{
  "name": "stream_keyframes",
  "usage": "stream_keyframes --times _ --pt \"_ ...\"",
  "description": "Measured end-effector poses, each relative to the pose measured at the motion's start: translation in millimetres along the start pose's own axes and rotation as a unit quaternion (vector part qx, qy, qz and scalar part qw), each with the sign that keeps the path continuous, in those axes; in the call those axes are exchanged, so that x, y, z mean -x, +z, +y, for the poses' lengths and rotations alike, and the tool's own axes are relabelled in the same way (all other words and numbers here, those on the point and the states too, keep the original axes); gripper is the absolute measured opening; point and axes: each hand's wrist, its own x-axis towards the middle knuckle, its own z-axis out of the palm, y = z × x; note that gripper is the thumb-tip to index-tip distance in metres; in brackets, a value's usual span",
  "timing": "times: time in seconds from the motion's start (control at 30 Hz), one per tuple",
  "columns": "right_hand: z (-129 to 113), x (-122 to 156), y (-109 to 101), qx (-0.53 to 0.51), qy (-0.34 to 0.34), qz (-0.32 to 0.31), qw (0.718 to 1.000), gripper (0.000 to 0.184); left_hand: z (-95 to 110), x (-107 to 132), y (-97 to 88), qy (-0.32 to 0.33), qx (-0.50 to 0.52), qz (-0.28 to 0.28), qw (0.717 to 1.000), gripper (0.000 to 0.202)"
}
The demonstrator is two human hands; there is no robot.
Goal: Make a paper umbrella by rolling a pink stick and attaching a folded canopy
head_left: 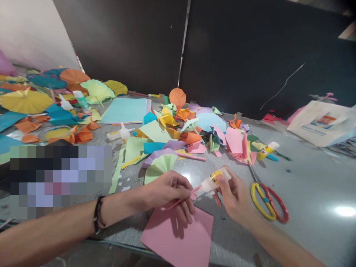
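My left hand (pixel 176 193) pinches a thin pink paper strip (pixel 196 190) between thumb and fingers. In my right hand (pixel 232 196) is a white glue stick (pixel 215 180) with a yellow label, its tip at the strip's end. Whether the two touch is hard to tell. Below my left hand a square pink sheet (pixel 180 241) lies at the table's front edge. A green paper fan (pixel 161 167) rests just beyond that hand. To the right of my right hand lie scissors (pixel 268 202) with one yellow and one red handle.
Coloured paper scraps and folded pieces (pixel 183 129) are heaped across the middle. Another glue stick (pixel 268 150) lies at the right, before a white bag (pixel 319 122). Blue sheets (pixel 125 109) and paper fans (pixel 26 101) fill the left. A dark panel (pixel 250 55) stands behind.
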Motion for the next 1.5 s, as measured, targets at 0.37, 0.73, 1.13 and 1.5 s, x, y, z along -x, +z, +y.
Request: stream_keyframes --times 0.37,0.73,1.13,1.5 --pt "1.8 0.4 1.8 -0.046 -0.002 0.003 0.999 0.044 -2.6 -2.3 -2.6 -0.003 0.034 -0.021 0.999 0.025" --pt "4.2 -4.2 -1.1 -0.101 -0.032 0.009 0.994 0.04 -0.1 0.7 -0.9 0.0 0.029 -0.021 0.999 0.034" --pt "12.7 -9.1 -22.7 0.245 -0.072 -0.046 0.966 0.019 7.4 2.2 -0.5 0.039 0.025 0.102 0.994 0.036" --pt "12.4 -22.3 -23.7 0.274 -0.044 -0.006 0.961 0.053 8.0 1.7 1.2 0.026 0.002 0.09 0.996 0.036"
